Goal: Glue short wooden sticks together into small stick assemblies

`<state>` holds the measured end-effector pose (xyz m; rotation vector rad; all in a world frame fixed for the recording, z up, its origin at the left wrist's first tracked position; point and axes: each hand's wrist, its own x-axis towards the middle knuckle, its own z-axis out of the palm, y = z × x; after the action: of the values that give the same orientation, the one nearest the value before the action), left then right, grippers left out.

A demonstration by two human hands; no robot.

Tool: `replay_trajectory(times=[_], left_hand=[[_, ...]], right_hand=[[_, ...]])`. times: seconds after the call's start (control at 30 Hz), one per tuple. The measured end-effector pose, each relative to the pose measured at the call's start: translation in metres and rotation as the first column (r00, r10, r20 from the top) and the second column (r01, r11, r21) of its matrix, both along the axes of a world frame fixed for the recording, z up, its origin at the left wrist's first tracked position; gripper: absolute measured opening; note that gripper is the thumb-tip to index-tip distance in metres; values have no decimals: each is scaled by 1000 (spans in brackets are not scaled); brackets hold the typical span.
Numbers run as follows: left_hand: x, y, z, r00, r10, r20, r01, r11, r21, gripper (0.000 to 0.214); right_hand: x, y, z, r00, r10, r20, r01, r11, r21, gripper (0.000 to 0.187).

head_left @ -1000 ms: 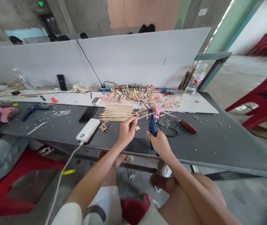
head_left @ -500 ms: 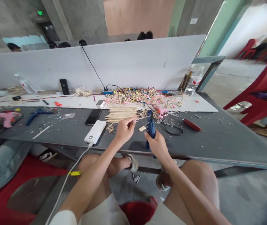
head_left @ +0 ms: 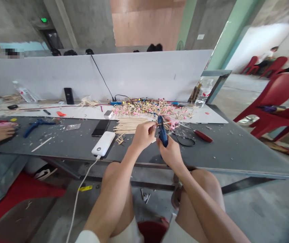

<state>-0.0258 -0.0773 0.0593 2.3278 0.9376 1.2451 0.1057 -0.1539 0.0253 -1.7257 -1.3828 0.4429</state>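
My left hand pinches a thin wooden stick above the table. My right hand is wrapped round the handles of a blue hand cutter, whose jaws point up and away from me. The stick runs across the jaws, and its far end shows just to their right. Whether the jaws touch it, I cannot tell. Behind my left hand lies a row of long wooden sticks. Close to that row sits a small wooden frame.
Short stick pieces with coloured ends are heaped at the back. A pink glue gun and red-handled screwdriver lie right. A white power bank and black phone lie left. A co-worker's hand is at far left.
My left hand has moved right, close to the cutter, and the stick now extends past the jaws. The view has shifted slightly. The co-worker's hand has moved onto the pink glue gun.
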Motion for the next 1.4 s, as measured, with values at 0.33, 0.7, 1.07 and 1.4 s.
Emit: replay_trajectory(times=[0.33,0.7,1.07,1.4], left_hand=[[-5,10,-11,997,7,75,-7,1000,-8,28],[-1,10,-16,998,34,61,-36,999,30,25],[-1,13,-20,998,44,50,-46,999,30,25],[0,9,-19,999,33,-18,-32,996,78,28]], right_hand=[[-8,5,-3,999,-12,46,11,1000,22,27],[-9,6,-4,1000,7,-16,-6,998,58,22],[-6,10,-9,1000,9,23,-10,1000,30,22],[-4,13,-11,997,-14,77,16,1000,-26,22]])
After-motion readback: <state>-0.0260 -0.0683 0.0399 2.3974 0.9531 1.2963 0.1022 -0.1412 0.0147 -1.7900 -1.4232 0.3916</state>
